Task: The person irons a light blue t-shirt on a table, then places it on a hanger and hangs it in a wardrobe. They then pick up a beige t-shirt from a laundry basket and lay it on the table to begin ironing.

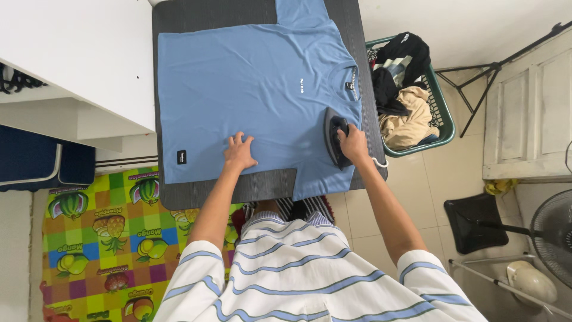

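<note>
A light blue T-shirt [262, 89] lies flat and spread on the dark bench [208, 15], with its collar turned toward the right side. It has a small black rectangular label [181, 157] near the hem at the lower left corner, a short line of white print [302, 85] on the chest, and a dark tag [350, 90] inside the neck. The left hand [239, 152] rests open on the shirt near the front edge of the bench, palm down, fingers spread, and the forearm comes straight up from the body. The right hand [354, 145] is closed around the handle of a dark iron [333, 138], which stands on the shirt below the collar; this arm is stretched out more. To the right of the bench there is a green laundry basket [444, 113] with black, striped and beige clothes inside. On the floor at the left lies a colourful mat [101, 238] with fruit pictures in squares.
</note>
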